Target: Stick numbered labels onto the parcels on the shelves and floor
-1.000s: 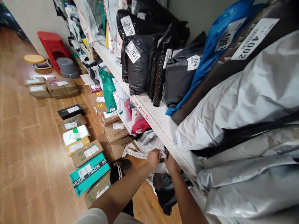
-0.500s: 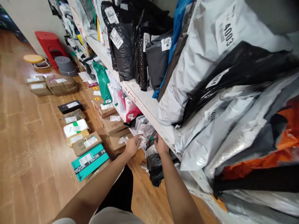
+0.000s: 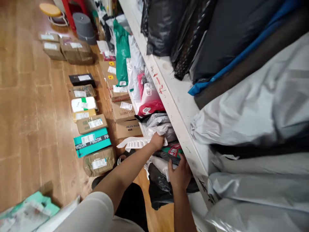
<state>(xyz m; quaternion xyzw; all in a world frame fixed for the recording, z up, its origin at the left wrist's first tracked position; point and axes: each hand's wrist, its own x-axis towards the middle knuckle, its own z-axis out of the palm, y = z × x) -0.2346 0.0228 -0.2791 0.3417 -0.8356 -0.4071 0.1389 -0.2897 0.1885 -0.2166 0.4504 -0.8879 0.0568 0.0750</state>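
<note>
Your right hand (image 3: 180,170) has spread wide beside the green-and-red package (image 3: 175,149), seemingly free for handling; your left hand (image 3: 157,141) keeps its grip on the label strip (image 3: 136,143).

A parcel storeroom, of the sort found at a delivery pick-up point, is shown by what is kept here. A white shelf (image 3: 175,112) is loaded with plastic mailing bags, among them a grey bag (image 3: 256,106) and a black bag (image 3: 165,29). Lower down, a green bag (image 3: 122,51) is seen. On the wooden floor (image 3: 26,106), a turquoise box (image 3: 90,149) and a brown box (image 3: 82,52) are set, both labelled. Printed numbers are carried by a paper strip (image 3: 136,143).
</note>
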